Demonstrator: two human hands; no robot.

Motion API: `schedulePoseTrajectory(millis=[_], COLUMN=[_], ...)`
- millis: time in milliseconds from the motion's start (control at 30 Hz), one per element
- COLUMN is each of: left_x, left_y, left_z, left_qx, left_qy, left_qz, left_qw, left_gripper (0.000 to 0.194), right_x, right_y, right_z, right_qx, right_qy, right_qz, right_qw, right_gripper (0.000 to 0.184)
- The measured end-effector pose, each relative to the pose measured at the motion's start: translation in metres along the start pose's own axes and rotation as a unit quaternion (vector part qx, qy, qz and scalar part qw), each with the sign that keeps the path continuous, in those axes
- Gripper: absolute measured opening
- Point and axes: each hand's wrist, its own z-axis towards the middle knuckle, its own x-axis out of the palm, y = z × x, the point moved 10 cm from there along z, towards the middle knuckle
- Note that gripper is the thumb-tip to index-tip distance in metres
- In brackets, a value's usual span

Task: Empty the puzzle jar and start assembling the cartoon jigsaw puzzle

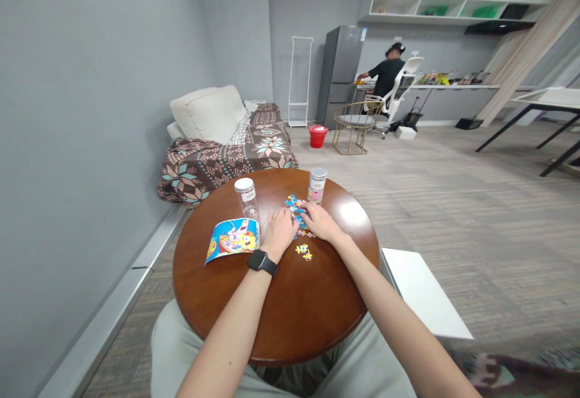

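Observation:
A pile of small jigsaw puzzle pieces, mostly blue, lies on the round brown table. My left hand, with a black watch on its wrist, rests at the pile's left side, thumb and fingers apart. From the right, my right hand reaches over the same pile, its fingers stretched out and touching the pieces. Neither hand visibly holds a piece up. Closer to me lie a few yellow puzzle pieces, joined or touching. Left of my left hand is a slightly curled cartoon picture sheet.
A clear jar with a white lid stands behind the sheet. Another jar with a silver-looking lid stands just beyond my right hand. A covered sofa, a red bucket and a gold-framed chair are farther off. A person works at the back counter.

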Motion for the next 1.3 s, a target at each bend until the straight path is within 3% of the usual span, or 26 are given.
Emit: schedulePoseTrajectory(millis=[133, 267, 367, 533, 700, 967, 1300], left_x=[-0.001, -0.002, -0.003, -0.005, -0.005, -0.007, -0.008], left_y=[0.000, 0.001, 0.003, 0.002, 0.003, 0.002, -0.001], left_z=[0.000, 0.000, 0.000, 0.000, 0.000, -0.002, -0.002], left_qx=[0.002, -0.007, -0.013, -0.009, -0.017, -0.022, -0.018], left_qy=[0.000, 0.000, -0.008, -0.018, -0.012, -0.001, 0.004], left_qz=[0.021, 0.027, 0.034, 0.046, 0.048, 0.045, 0.042], left_qw=[1.000, 1.000, 0.999, 0.999, 0.999, 0.999, 0.999], left_gripper=[0.021, 0.020, 0.020, 0.019, 0.020, 0.021, 0.021], right_x=[-0.005, -0.001, -0.004, -0.018, -0.029, -0.022, -0.020], right_y=[-0.001, 0.006, 0.005, -0.009, -0.026, -0.027, -0.034], right_z=[0.001, 0.001, 0.000, -0.005, -0.008, -0.009, -0.007], right_qx=[0.000, -0.016, 0.006, 0.064, 0.089, 0.105, 0.089], right_qy=[-0.023, -0.012, -0.009, -0.035, -0.078, -0.031, -0.031], right_qz=[-0.004, 0.004, -0.004, 0.005, 0.020, 0.019, 0.042], right_qw=[1.000, 1.000, 1.000, 0.997, 0.993, 0.994, 0.995], right_gripper=[0.025, 0.034, 0.031, 0.023, 0.028, 0.028, 0.024])
